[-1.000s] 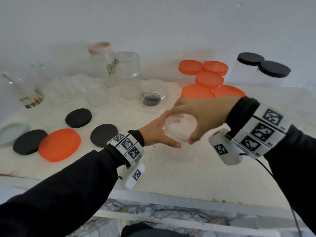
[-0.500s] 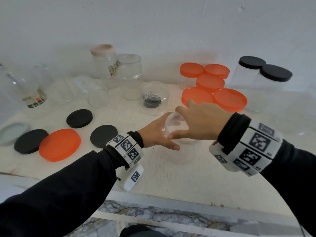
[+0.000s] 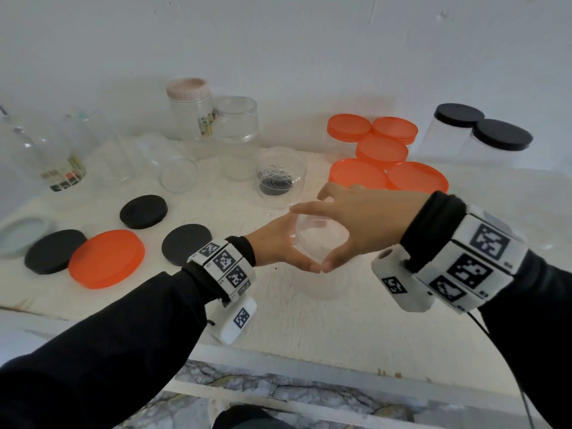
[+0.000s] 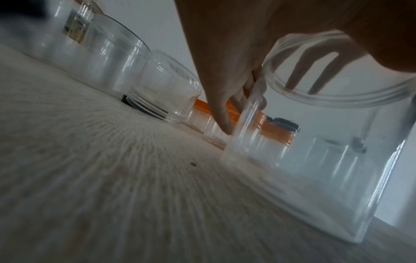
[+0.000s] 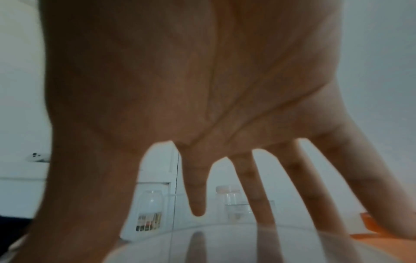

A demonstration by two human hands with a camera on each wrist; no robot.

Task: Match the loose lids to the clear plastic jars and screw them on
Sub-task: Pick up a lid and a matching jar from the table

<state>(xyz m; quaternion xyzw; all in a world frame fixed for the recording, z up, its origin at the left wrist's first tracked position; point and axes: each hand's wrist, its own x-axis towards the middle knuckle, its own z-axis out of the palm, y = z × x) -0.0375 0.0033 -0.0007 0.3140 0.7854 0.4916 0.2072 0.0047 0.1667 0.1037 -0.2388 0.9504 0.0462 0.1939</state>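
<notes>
My sleeves (image 3: pixel 108 345) are black, my wristbands (image 3: pixel 224 267) white with black square codes. Loose lids: one orange lid (image 3: pixel 106 258), three black lids (image 3: pixel 144 211).

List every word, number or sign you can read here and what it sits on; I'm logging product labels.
No text can be read.
Colourful label on the pink-lidded jar: too small, blurred.
Printed label on the clear container at far left: blurred blocks only.
Square black-and-white marker patterns on both wristbands: codes, not words.
Lids and remaining jars: no visible print.
</notes>
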